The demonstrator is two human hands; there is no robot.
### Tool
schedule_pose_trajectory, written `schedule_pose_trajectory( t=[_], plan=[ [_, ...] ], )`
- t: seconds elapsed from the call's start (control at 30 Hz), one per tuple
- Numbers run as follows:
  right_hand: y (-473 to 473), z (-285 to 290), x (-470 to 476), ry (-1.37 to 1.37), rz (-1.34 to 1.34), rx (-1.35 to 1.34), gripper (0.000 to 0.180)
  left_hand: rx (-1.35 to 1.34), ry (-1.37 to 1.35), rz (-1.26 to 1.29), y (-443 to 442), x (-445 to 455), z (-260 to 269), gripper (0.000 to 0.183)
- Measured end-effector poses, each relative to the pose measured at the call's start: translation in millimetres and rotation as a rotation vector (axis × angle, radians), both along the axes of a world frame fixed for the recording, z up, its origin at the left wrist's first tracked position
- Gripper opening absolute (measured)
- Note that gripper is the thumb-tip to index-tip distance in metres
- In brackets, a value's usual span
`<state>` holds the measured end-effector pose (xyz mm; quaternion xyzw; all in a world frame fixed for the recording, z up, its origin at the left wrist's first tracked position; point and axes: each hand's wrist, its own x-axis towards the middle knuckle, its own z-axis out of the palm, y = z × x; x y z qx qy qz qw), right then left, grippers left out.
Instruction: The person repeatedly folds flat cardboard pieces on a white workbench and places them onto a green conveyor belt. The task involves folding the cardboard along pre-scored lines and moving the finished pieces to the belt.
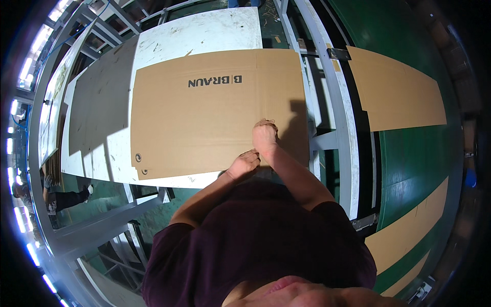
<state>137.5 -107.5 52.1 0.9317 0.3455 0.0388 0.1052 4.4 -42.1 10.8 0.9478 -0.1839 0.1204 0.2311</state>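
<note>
A large flat sheet of corrugated cardboard [199,119] lies in front of me, with dark printing that appears upside down from my side. Near its closest edge my left hand [244,165] has its fingers curled, the fingertips at the board close to a crease. Just beyond and to the right, my right hand [265,136] is closed like a fist over the board, beside the same crease line. The two hands nearly touch. Whatever may be inside either hand is hidden by the fingers.
Under the sheet is a scuffed white tabletop [199,30]. A grey metal frame rail [339,96] runs along the right, beside a green conveyor belt [414,161] carrying a cardboard sheet [399,92] and more pieces nearer me. At far left, another person [65,199] stands past the frame.
</note>
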Motion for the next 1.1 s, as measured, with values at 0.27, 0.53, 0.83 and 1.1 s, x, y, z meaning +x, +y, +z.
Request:
schedule_pose_trajectory(
  t=[0.27,0.53,0.83,1.1],
  plan=[
    [-26.7,-2.9,0.6,-0.01,0.054,0.48,0.042,-0.255,-0.258,0.033,-9.8,21.6,43.8,0.01],
    [-83.6,18.1,-24.4,0.598,0.593,0.838,0.043,-0.286,-0.237,0.208,2.1,17.4,7.3,0.058],
    [-97.4,-4.3,-0.7,0.69,0.8,0.623,0.028,-0.161,-0.001,0.304,-1.5,13.2,14.6,0.058],
    [-87.0,-14.3,-1.6,0.686,0.746,0.698,0.043,-0.219,-0.021,0.334,-3.1,11.3,11.9,0.05]
  ],
)
